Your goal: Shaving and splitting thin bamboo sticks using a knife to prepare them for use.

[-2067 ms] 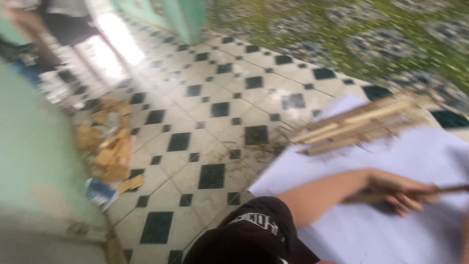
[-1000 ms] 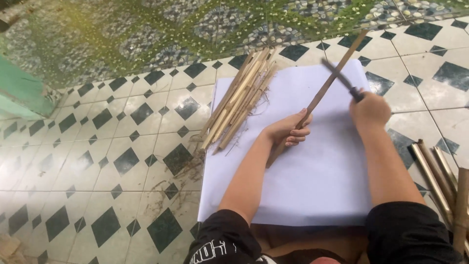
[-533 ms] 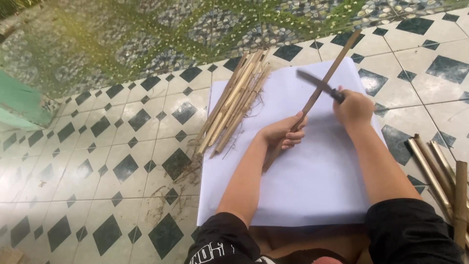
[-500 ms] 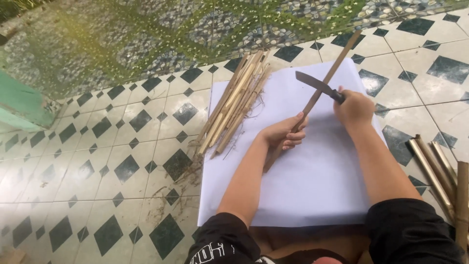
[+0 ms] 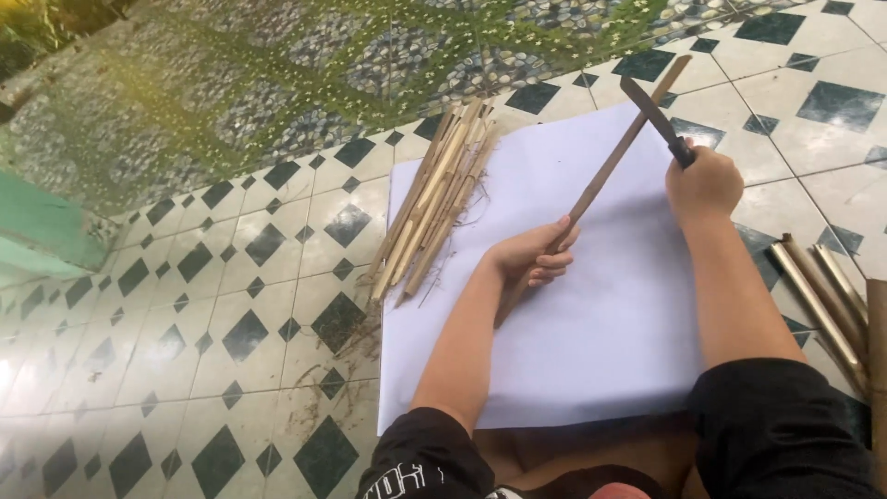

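Brown and slender, the bamboo stick was what I saw first: one long strip slanting over the white sheet, its long axis running from lower left to upper right, the far tip pointing up toward the green-mossed paving and the near end hidden under the fingers. The left hand was closed around its lower part, fingers curled tight on the wood, holding it raised off the paper. The right hand was clenched on the handle of one dark knife, whose blade crossed the stick near its upper end, pointing up and to the left; I could not tell whether the edge actually touched the wood. Along the left edge of the sheet lay one loose bundle of pale split bamboo strips, too overlapped for me to count, roughly parallel to the held stick, with stray fibres around it. To the right, on the black-and-white tiled floor, I counted about three thicker bamboo tubes, well apart from both hands. Nothing stood between the hands and the stick.
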